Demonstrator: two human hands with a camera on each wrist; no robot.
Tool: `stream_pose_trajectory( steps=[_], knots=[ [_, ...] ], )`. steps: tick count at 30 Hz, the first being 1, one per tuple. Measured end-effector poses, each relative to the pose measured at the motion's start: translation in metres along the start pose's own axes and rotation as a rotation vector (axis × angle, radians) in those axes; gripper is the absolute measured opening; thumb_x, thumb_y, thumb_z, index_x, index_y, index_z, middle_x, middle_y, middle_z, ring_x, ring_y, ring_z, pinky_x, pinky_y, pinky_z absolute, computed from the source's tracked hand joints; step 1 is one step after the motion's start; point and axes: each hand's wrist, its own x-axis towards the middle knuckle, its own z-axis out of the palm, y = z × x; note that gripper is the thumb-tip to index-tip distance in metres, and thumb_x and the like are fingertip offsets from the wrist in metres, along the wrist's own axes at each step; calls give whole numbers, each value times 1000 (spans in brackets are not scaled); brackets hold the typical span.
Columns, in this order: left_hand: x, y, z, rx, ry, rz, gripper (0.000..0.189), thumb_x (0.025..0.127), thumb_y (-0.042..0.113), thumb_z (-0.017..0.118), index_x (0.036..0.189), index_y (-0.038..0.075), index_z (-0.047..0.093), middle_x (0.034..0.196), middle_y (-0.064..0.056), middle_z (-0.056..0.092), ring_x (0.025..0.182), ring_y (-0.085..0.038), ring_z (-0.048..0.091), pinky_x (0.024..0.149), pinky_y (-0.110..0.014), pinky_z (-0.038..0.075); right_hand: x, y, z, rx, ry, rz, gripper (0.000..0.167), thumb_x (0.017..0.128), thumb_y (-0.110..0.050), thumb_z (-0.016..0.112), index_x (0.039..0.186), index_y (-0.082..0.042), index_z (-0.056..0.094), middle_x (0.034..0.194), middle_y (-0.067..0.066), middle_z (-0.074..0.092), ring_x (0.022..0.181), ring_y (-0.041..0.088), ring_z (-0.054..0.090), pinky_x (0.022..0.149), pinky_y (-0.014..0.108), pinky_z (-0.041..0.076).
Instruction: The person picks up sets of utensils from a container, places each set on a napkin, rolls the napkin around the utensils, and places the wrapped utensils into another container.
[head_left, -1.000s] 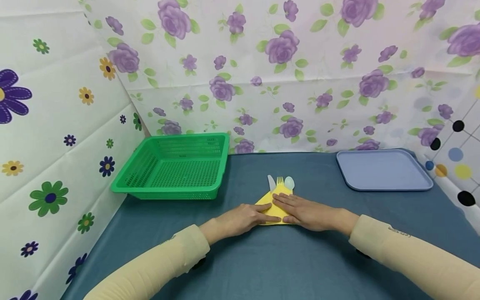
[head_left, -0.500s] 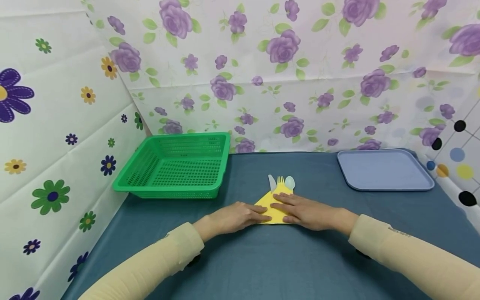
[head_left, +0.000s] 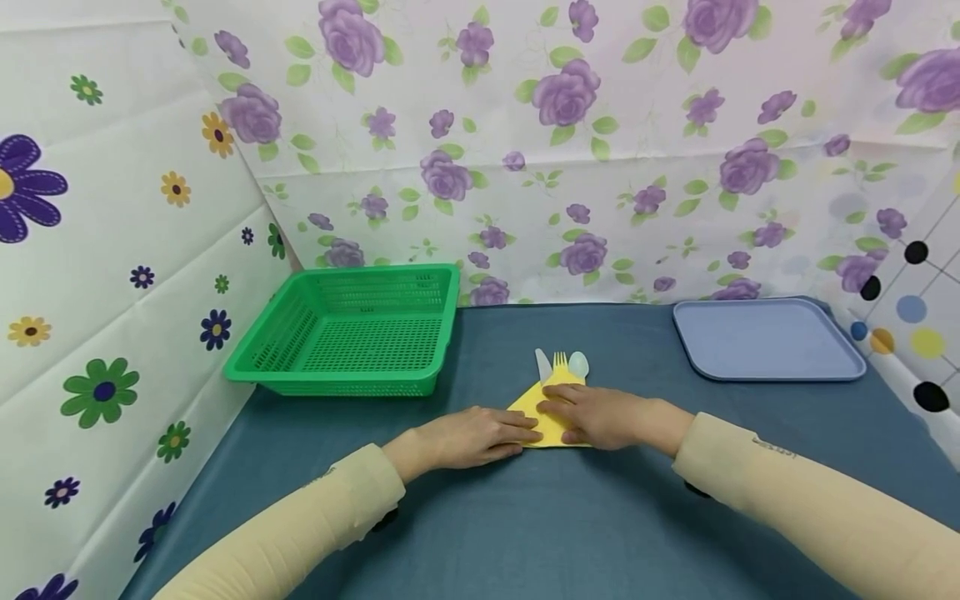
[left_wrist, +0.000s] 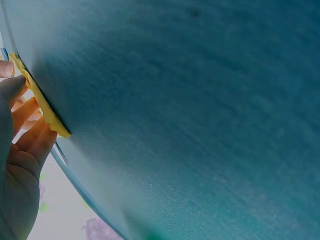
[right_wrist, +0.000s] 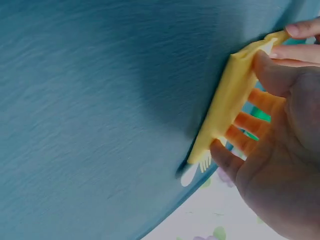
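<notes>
A folded yellow napkin lies on the blue tabletop, its pointed end away from me. From that end stick out a pale knife, a yellow fork and a whitish spoon; their lower parts are hidden in the napkin. My left hand rests its fingertips on the napkin's left side. On the right side, the fingers of my right hand touch the napkin's top, slightly bent. In the right wrist view the napkin lies under the fingertips, with the spoon just past its edge.
At the back left stands a green perforated basket. A flat grey-blue tray lies at the back right. Flower-printed cloth hangs along the back and left of the table.
My left hand has drawn back to the left, off the napkin's middle. The right hand has shifted slightly left and bent its fingers a little; the cutlery stays tucked in place.
</notes>
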Motion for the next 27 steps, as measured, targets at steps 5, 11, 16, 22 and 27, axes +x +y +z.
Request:
stream_pose_trajectory(
  steps=[5,11,16,22,27],
  knots=[
    [0,-2,0,19,11,22,41,113,31,48,153,24,55,158,2,49,146,-13,46,115,-32,44,9,-3,-6,-8,-32,29,64,108,-34,60,162,-7,36,168,13,28,153,36,30,119,53,37],
    [-1,-1,1,27,20,22,41,113,30,49,153,24,55,158,2,50,145,-13,47,115,-31,44,14,-3,-8,1,-52,43,69,107,-34,63,162,-4,34,167,13,28,153,35,29,120,53,35],
    [0,0,1,13,15,10,42,113,28,49,154,25,54,159,2,48,145,-13,46,116,-32,43,6,4,-1,36,-47,17,65,110,-35,55,165,-11,31,171,14,22,155,38,25,121,57,31],
    [0,-2,0,-3,9,-2,42,113,28,50,154,26,54,159,3,48,144,-13,48,115,-32,44,-3,13,9,125,-17,-69,61,113,-33,47,167,-14,26,173,16,14,158,41,17,123,61,26],
    [-1,-2,0,-14,11,-10,41,112,29,51,153,26,55,159,3,49,144,-14,48,114,-32,45,-6,18,14,200,-1,-119,61,114,-33,44,167,-12,23,174,17,8,159,41,7,125,64,15]
  ],
)
